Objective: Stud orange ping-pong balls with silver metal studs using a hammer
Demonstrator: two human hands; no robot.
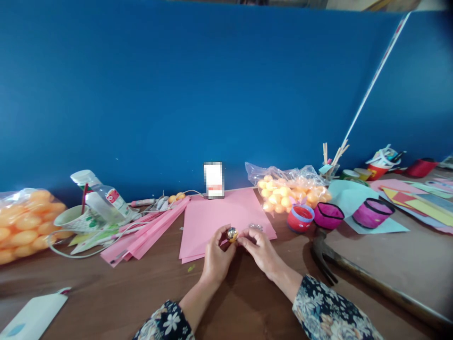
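Observation:
Low over the near edge of the pink paper sheets (pixel 222 212), my left hand (pixel 216 257) pinches a small shiny metallic ball (pixel 232 234) between thumb and fingers. Its surface reflects gold and silver. My right hand (pixel 261 250) is closed at the ball's right side, thumb and forefinger together. Anything tiny between those fingertips is too small to make out. A little heap of clear, glittering bits (pixel 255 226) lies on the paper just beyond my right hand.
A hammer (pixel 371 278) lies at right, near magenta fabric cups (pixel 329 216) and a red tub (pixel 300 218). Bags of orange balls stand behind (pixel 283 193) and at far left (pixel 26 226). Pink strips (pixel 148 231), a bottle (pixel 106 196) and a cable are at left. A blue partition (pixel 226 94) rises behind.

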